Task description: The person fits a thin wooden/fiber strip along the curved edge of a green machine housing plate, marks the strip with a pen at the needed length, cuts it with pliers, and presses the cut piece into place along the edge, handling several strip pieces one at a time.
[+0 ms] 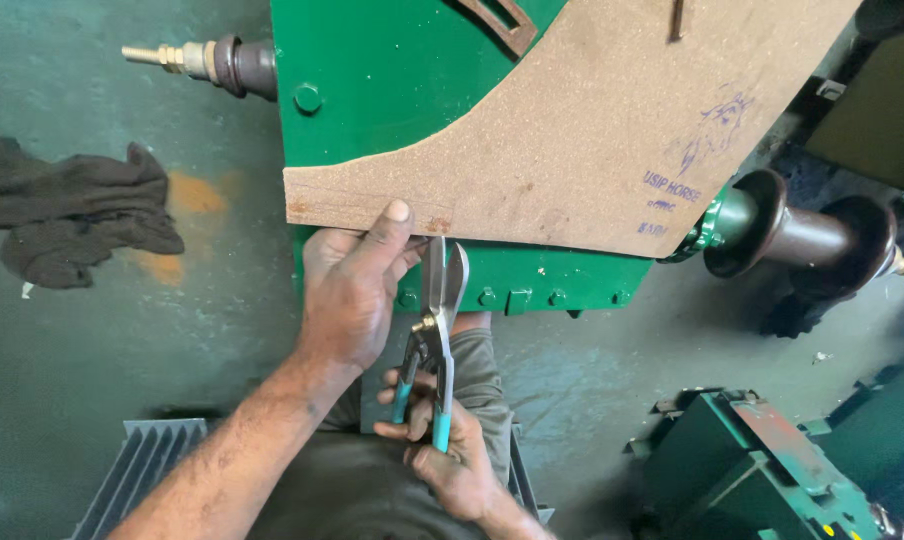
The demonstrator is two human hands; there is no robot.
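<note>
Head view, looking down. Flat brown fibreboard sheet with one concave curved edge (592, 130) laid across the top of a green painted metal housing (392, 60), overhanging its near side so that the sheet's straight lower edge stands free for the blades. Left hand (350, 290) pressed on that lower edge near the sheet's left corner, thumb on top and fingers curled under, pinning the sheet flat just beside the cut. Right hand (454, 462) lower in the frame, fingers wrapped around the teal-sleeved handles of steel tin snips (437, 330); handles spread, blades parted and pointing up, tips meeting the sheet's lower edge just right of the left thumb. Row of bolt heads (517, 298) along the housing's near flange, directly behind the blades, leaving little depth there. Dark brown ribbed insulator bushing (782, 235) projecting at right, a second bushing with brass stud (207, 62) at upper left, both well apart from the hands. Crumpled dark rag (72, 205) on the stained concrete floor (92, 340) at left; grey finned metal piece (137, 475) and a green metal part (762, 460) low in the frame, open floor between.
</note>
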